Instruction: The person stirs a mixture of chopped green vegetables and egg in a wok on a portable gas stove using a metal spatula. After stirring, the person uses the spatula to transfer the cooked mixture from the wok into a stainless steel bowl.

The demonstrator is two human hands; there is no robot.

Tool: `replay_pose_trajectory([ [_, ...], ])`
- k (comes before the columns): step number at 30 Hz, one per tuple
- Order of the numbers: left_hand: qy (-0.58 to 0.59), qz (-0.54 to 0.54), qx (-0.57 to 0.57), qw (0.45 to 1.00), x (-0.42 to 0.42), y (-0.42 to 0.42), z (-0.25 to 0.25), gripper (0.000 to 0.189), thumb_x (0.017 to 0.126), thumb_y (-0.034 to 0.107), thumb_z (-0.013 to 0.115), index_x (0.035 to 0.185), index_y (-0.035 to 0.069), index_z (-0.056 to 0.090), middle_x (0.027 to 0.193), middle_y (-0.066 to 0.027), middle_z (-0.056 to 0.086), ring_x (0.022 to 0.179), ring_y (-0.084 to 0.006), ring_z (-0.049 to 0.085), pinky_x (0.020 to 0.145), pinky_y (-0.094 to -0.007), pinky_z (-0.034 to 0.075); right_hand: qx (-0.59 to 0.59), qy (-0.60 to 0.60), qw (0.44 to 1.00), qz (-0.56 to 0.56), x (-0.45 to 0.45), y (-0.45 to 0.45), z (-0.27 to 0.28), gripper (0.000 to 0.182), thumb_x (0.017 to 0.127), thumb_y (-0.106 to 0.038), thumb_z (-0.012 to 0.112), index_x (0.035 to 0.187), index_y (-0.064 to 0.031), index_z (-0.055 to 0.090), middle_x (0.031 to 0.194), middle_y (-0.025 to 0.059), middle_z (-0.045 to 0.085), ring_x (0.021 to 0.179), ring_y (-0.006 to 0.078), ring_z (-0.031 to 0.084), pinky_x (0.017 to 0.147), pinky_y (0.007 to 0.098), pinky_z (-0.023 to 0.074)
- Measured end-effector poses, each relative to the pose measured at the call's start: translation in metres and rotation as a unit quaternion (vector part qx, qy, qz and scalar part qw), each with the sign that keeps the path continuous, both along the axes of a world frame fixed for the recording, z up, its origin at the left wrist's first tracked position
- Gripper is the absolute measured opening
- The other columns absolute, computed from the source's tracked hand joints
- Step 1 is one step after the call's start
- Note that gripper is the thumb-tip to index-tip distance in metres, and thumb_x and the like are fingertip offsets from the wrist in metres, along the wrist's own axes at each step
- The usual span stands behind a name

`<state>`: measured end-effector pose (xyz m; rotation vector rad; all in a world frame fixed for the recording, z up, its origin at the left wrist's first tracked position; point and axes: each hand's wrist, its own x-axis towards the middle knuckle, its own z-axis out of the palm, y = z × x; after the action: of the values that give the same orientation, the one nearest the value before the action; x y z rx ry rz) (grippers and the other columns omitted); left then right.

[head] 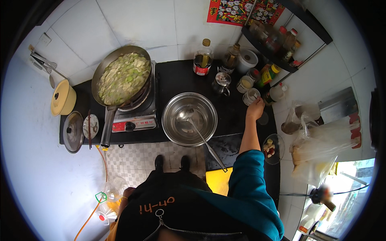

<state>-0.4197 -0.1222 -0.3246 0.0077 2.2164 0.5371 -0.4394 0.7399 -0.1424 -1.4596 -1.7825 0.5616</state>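
Observation:
My right hand point(255, 109) reaches over the counter to a small clear seasoning jar point(250, 98). Its fingers pinch what looks like the handle of a small spoon point(255, 95) dipping into that jar; the fingers hide most of it. Low at my side, my left hand point(129, 192) shows only in part, its fingers hidden against my dark clothing. Before me a stainless steel bowl point(169, 132) holds a metal ladle point(208, 144), whose handle leans over the near rim. On the gas stove point(143, 122) a wok point(97, 75), tilted in view, contains chopped green vegetable with egg-like pieces point(125, 79).
Sauce bottles point(202, 61), a metal lidded pot point(222, 82) and another jar point(245, 84) crowd the back right, below a bottle rack point(271, 51). Garlic lies on a glass plate point(280, 150). The wok handle point(109, 126) juts past the counter edge. Lids and chopsticks point(89, 129) occupy the left.

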Motion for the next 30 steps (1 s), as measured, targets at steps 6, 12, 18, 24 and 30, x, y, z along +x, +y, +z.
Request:
replay_pose_trajectory([
  [6,0.081,-0.242,-0.015,0.967,-0.011,0.055,0.053,0.026,0.088,0.030,0.058,0.106,0.015,0.068,0.104,-0.0104,0.068,0.103,-0.0278,0.063,0.088,-0.0386,0.052,0.093,-0.002,0.992,0.091,-0.017,-0.008,0.030,0.029,0.102,-0.022,0.041,0.120,-0.0076,0.059,0.109,0.0158,0.056,0.092,0.0351,0.060,0.078,0.0459,0.0507],
  [12,0.083,-0.219,0.011,0.972,-0.005,0.066,0.084,0.025,0.090,0.031,0.054,0.105,0.017,0.068,0.110,-0.0099,0.066,0.103,-0.0278,0.063,0.090,-0.0397,0.051,0.042,-0.121,0.984,0.121,-0.045,0.024,-0.006,0.031,0.100,-0.015,0.045,0.129,-0.0081,0.055,0.114,0.0177,0.054,0.091,0.0356,0.059,0.080,0.0441,0.0503],
  [18,0.008,-0.160,-0.047,0.986,0.013,0.029,0.074,0.032,0.091,0.037,0.051,0.110,0.016,0.067,0.116,-0.0122,0.064,0.106,-0.0305,0.062,0.093,-0.0398,0.049,-0.027,-0.132,0.987,0.091,-0.057,0.043,-0.021,0.030,0.099,-0.014,0.047,0.126,-0.0057,0.058,0.103,0.0177,0.061,0.079,0.0316,0.060,0.072,0.0432,0.0521],
  [24,-0.005,-0.068,-0.061,0.996,0.037,-0.005,0.030,0.038,0.090,0.042,0.055,0.111,0.013,0.068,0.116,-0.0129,0.066,0.111,-0.0314,0.060,0.093,-0.0389,0.049,-0.197,0.072,0.978,-0.017,-0.076,0.062,-0.032,0.031,0.101,-0.024,0.043,0.112,-0.0050,0.065,0.084,0.0127,0.062,0.059,0.0229,0.053,0.055,0.0393,0.0458],
  [30,0.011,-0.046,0.004,0.999,0.047,-0.059,-0.025,0.037,0.091,0.039,0.054,0.113,0.013,0.067,0.113,-0.0128,0.066,0.110,-0.0297,0.060,0.095,-0.0382,0.048,-0.278,0.380,0.880,-0.053,-0.072,0.029,-0.003,0.032,0.102,-0.025,0.043,0.079,-0.0050,0.053,0.061,0.0053,0.045,0.049,0.0151,0.037,0.047,0.0348,0.0341],
])
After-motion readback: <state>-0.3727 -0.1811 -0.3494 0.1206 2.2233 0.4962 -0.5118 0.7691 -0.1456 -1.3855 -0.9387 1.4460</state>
